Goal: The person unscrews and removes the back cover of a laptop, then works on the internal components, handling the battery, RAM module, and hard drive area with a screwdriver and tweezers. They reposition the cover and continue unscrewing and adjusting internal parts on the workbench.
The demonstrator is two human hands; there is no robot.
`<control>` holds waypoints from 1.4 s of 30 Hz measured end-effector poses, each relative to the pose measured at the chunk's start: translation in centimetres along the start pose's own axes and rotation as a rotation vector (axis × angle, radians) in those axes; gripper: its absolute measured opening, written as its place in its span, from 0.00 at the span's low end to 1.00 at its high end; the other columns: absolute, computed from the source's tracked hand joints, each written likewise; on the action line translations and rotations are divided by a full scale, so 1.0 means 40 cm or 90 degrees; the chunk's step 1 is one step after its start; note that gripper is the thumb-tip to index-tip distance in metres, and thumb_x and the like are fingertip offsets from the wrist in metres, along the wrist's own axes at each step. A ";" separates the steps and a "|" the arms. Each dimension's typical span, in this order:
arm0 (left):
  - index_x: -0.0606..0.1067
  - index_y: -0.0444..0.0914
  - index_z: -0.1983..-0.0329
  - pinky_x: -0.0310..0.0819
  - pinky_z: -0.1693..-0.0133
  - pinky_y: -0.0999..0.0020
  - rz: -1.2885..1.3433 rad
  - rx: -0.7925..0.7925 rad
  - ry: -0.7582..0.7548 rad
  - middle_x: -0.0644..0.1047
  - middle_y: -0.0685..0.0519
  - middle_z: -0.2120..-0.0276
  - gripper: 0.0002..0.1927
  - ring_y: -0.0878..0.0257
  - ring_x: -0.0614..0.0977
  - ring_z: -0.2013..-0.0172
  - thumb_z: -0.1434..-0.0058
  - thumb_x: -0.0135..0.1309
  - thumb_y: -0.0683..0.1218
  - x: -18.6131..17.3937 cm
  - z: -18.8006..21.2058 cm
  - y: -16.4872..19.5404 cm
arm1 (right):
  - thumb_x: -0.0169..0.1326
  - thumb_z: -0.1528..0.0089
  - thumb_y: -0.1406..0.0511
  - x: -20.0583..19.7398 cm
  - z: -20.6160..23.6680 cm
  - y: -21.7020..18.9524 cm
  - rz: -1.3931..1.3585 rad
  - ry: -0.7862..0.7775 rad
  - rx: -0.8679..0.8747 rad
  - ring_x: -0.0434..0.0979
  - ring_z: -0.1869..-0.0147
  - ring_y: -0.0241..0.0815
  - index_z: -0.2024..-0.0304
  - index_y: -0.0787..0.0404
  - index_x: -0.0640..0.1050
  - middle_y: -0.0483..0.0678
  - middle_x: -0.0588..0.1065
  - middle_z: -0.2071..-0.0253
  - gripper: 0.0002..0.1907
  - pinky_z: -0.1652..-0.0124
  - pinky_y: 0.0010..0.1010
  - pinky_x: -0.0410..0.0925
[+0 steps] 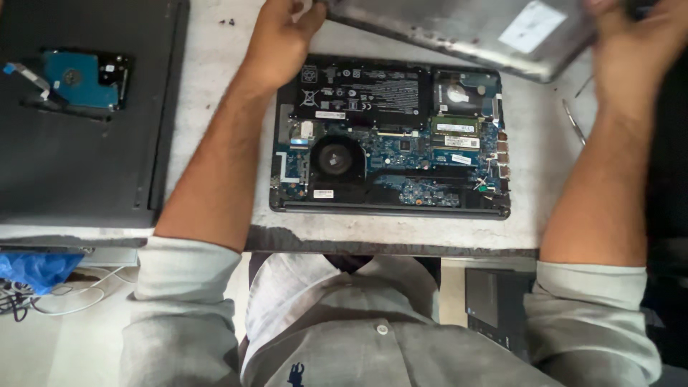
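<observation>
An opened laptop [390, 136] lies on the pale worktable [215, 50], its blue circuit board, black fan and black battery exposed. Beyond it a grey bottom cover panel [459, 32] is held tilted above the table. My left hand [279, 39] grips the panel's left corner. My right hand [631, 43], blurred, grips its right end near the top right of the view.
A dark closed laptop [79, 143] lies at the left with a blue hard drive [79, 79] on top. Thin metal tweezers [573, 122] rest right of the open laptop. Small screws [228, 22] lie at the top. A blue bag [36, 269] and white cables [79, 297] hang below the table edge.
</observation>
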State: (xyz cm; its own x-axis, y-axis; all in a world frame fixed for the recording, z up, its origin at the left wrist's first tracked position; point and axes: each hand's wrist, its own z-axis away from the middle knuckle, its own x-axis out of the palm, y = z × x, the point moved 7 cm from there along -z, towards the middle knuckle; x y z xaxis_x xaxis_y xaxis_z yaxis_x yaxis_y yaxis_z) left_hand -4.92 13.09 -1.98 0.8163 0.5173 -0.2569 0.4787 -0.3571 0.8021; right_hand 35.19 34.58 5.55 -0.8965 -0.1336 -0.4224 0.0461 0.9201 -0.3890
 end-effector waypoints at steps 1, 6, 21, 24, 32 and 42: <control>0.75 0.34 0.37 0.70 0.35 0.56 0.081 0.032 -0.020 0.82 0.43 0.42 0.15 0.50 0.80 0.37 0.23 0.56 0.44 0.013 0.002 0.009 | 0.65 0.29 0.77 -0.030 0.007 -0.001 -0.020 0.009 0.050 0.71 0.39 0.56 0.39 0.74 0.69 0.61 0.72 0.43 0.22 0.38 0.45 0.66; 0.71 0.31 0.36 0.70 0.40 0.58 -0.064 0.062 0.013 0.77 0.41 0.41 0.18 0.50 0.77 0.40 0.24 0.58 0.43 0.025 0.033 0.043 | 0.61 0.28 0.72 -0.162 0.065 -0.069 -0.109 0.001 0.236 0.70 0.37 0.57 0.37 0.76 0.66 0.63 0.70 0.40 0.23 0.36 0.46 0.65; 0.66 0.31 0.31 0.73 0.37 0.63 0.433 -0.073 -0.186 0.77 0.45 0.42 0.24 0.58 0.78 0.42 0.27 0.55 0.42 0.162 0.062 0.373 | 0.46 0.23 0.54 -0.291 0.348 -0.296 -0.225 0.047 0.453 0.70 0.34 0.59 0.31 0.78 0.60 0.68 0.67 0.33 0.33 0.33 0.47 0.64; 0.71 0.27 0.37 0.77 0.44 0.62 0.420 -0.208 -0.119 0.80 0.41 0.47 0.21 0.55 0.82 0.47 0.31 0.53 0.41 0.177 0.057 0.361 | 0.35 0.24 0.47 -0.305 0.434 -0.254 -0.478 0.273 0.620 0.77 0.45 0.51 0.34 0.75 0.65 0.62 0.74 0.40 0.35 0.44 0.38 0.71; 0.71 0.30 0.47 0.78 0.67 0.58 0.430 -0.393 0.025 0.78 0.42 0.62 0.15 0.58 0.79 0.68 0.36 0.50 0.42 0.393 0.017 0.280 | 0.48 0.25 0.43 -0.228 0.508 -0.332 0.010 0.122 0.241 0.78 0.68 0.38 0.59 0.55 0.73 0.54 0.79 0.59 0.25 0.75 0.24 0.61; 0.69 0.24 0.49 0.77 0.55 0.55 0.248 -0.353 0.009 0.81 0.28 0.60 0.25 0.39 0.84 0.57 0.47 0.48 0.45 0.800 -0.052 0.280 | 0.62 0.31 0.63 -0.101 0.423 -0.403 0.438 -0.056 0.223 0.79 0.68 0.49 0.60 0.61 0.81 0.52 0.78 0.67 0.07 0.66 0.35 0.70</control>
State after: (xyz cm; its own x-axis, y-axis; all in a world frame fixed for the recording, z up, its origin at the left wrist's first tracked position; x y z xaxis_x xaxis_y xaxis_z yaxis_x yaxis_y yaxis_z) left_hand 25.89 27.27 -0.12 0.8897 0.4429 0.1106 -0.0890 -0.0693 0.9936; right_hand 45.51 14.03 -0.33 -0.5778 0.3828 -0.7208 0.7293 0.6387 -0.2454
